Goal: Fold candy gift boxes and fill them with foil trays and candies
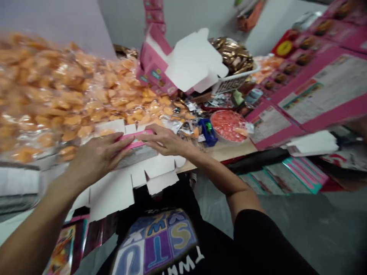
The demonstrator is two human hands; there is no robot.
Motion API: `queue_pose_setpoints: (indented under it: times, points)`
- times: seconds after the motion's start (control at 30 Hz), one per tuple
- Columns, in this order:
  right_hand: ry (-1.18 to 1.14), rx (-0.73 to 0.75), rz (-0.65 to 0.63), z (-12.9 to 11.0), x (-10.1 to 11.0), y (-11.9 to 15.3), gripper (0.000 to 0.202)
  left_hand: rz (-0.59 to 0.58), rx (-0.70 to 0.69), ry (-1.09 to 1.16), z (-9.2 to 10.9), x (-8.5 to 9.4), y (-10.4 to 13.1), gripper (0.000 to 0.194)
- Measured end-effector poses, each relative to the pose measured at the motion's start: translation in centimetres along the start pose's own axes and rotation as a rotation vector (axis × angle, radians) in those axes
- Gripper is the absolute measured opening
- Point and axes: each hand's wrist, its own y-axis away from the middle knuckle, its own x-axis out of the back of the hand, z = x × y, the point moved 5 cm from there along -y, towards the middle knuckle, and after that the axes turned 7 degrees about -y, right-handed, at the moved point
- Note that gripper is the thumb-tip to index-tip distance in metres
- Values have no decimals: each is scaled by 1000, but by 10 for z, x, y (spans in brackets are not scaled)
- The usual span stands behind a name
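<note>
A flat, unfolded carton (129,179) with a pink printed side and a white inside lies at the table's front edge, its flaps hanging over toward me. My left hand (96,158) presses on its pink folded edge from the left. My right hand (164,141) grips the same pink edge from the right, fingers curled over it. Both hands touch the carton.
Big clear bags of orange snacks (57,95) fill the left. An open pink box (172,63) stands behind, with a basket of gold-wrapped sweets (233,57). A blue tape dispenser (208,131), a red-filled bowl (229,126) and stacked flat pink cartons (315,84) lie right.
</note>
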Motion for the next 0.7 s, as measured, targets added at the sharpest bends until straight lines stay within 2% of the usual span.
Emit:
queue_pose_setpoints:
  times: [0.07, 0.13, 0.17, 0.23, 0.3, 0.33, 0.4, 0.53, 0.7]
  points:
    - [-24, -103, 132, 3, 15, 19, 38, 49, -67, -114, 22, -7, -16, 47]
    - [-30, -310, 335, 11, 46, 58, 35, 71, -86, -143, 41, -15, -26, 47]
    - [-20, -465, 448, 19, 64, 84, 34, 78, -83, -141, 49, -19, -29, 46]
    - [22, -874, 646, 38, 100, 145, 31, 89, -72, -139, 60, -25, -32, 46]
    - [29, -1232, 710, 57, 121, 197, 23, 96, -68, -135, 67, -31, -34, 45]
    - [12, -1342, 707, 66, 126, 215, 18, 98, -66, -121, 70, -33, -35, 43]
    - [-58, -1433, 699, 81, 126, 231, 13, 98, -54, -79, 74, -37, -35, 41]
    - [-232, -1469, 749, 99, 109, 230, 9, 105, -35, -61, 79, -40, -34, 38]
    - [-413, -1448, 799, 92, 110, 233, 6, 105, 2, -33, 81, -39, -32, 38]
